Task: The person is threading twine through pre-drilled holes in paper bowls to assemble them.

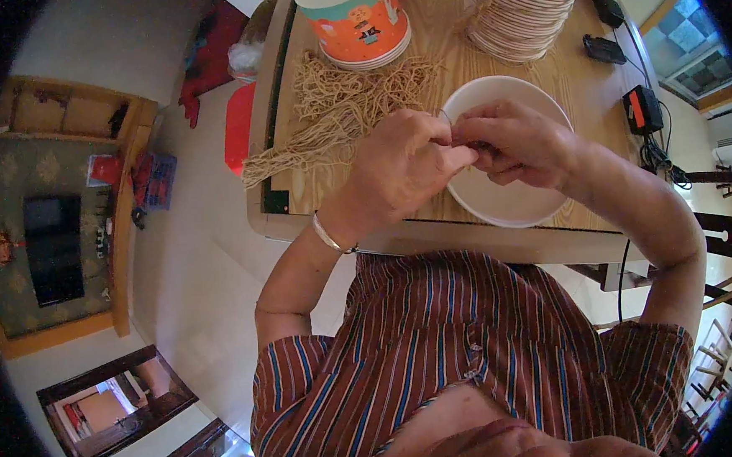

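Our left hand (403, 155) and right hand (516, 140) curl their fingers over the white bowl (507, 201); we can't tell what's inside them. Far paper bowls (521, 28) are cut off.

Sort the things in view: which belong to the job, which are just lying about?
Likely in the job:
round white bowl, under left hand and right hand
tan stringy strands
stacked orange paper tubs

Apparently lying about:
boxy black plastic adapter
tangled black cables

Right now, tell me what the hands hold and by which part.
Cannot be told: the left hand and right hand meet over the bowl, hiding anything pinched between them.
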`<state>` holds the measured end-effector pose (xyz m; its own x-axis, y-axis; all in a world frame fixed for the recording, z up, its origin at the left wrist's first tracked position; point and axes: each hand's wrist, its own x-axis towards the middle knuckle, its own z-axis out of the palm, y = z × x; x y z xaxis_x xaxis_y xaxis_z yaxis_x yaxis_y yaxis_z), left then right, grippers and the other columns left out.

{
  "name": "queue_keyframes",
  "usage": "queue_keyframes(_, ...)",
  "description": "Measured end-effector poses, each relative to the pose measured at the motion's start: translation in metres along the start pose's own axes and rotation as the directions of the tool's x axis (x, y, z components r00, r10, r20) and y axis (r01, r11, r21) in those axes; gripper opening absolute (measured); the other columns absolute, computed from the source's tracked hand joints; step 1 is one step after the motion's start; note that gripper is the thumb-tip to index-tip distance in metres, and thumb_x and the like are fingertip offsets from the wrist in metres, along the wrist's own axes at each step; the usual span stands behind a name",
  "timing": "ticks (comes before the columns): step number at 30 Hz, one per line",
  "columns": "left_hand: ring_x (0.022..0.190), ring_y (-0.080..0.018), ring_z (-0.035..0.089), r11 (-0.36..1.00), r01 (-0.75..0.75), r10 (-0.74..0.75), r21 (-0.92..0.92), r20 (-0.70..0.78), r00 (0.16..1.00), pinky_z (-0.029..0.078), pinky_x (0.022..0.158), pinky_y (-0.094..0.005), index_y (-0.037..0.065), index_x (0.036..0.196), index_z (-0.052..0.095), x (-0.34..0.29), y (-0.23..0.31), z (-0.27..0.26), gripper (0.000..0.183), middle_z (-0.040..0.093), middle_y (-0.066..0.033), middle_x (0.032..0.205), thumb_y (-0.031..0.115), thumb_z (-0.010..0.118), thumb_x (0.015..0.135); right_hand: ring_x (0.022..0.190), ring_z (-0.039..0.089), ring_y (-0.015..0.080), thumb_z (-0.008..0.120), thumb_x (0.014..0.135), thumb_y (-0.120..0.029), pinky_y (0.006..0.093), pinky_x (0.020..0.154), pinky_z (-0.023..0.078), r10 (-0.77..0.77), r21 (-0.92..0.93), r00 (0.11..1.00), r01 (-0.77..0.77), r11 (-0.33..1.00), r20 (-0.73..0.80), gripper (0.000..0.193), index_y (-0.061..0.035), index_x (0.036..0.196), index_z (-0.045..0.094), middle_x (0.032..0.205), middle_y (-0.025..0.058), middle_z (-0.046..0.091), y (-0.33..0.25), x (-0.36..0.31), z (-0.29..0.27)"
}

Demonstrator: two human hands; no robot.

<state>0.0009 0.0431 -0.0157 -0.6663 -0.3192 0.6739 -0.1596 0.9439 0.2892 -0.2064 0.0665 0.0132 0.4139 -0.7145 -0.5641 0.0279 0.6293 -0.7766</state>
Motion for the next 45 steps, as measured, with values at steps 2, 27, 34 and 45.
queue_keyframes(2,0.092,-0.0287,0.059,0.997,-0.046,0.045,0.063,0.016,0.999,0.052,0.076,-0.0397,0.016,0.103,0.065,-0.002,-0.001,0.002,0.036,0.056,-0.0063,0.097,0.010,0.078,0.069,0.046,0.033,0.0059,0.056,0.094,-0.025,0.0233,0.039,0.024,0.005,0.007,1.000,-0.005,1.000,0.015,0.024,-0.0082,0.078,0.057,0.061,-0.0026,0.044,0.002,0.002,-0.001)
queue_keyframes(27,0.079,-0.0224,0.059,0.994,-0.105,0.105,-0.013,-0.043,0.994,0.051,0.068,-0.0337,0.009,0.082,0.063,0.003,-0.007,0.006,0.016,0.057,-0.0047,0.086,0.009,0.073,0.071,0.044,0.033,0.0030,0.054,0.096,-0.022,0.0204,0.039,0.024,-0.052,0.069,0.998,0.050,0.996,0.022,0.017,-0.0087,0.088,0.060,0.064,-0.0029,0.050,0.010,-0.005,0.004)
queue_keyframes(34,0.073,-0.0226,0.061,0.970,0.162,-0.182,-0.183,-0.095,0.979,0.051,0.066,-0.0319,0.007,0.085,0.062,0.003,0.007,0.010,0.022,0.059,-0.0065,0.085,-0.003,0.074,0.070,0.044,0.033,0.0026,0.052,0.098,-0.024,0.0204,0.040,0.024,-0.088,0.094,0.996,0.087,0.992,0.014,0.019,-0.0094,0.087,0.059,0.064,-0.0033,0.049,0.013,-0.007,0.007)
queue_keyframes(45,0.088,-0.0146,0.058,0.787,0.388,-0.521,-0.480,-0.180,0.834,0.047,0.079,-0.0264,0.003,0.090,0.062,-0.012,0.017,0.027,0.013,0.059,-0.0050,0.093,-0.005,0.068,0.081,0.044,0.032,0.0023,0.056,0.098,-0.023,0.0205,0.041,0.025,-0.110,0.095,0.994,0.112,0.989,-0.025,0.016,-0.0087,0.092,0.059,0.066,-0.0040,0.049,0.014,-0.010,0.010)
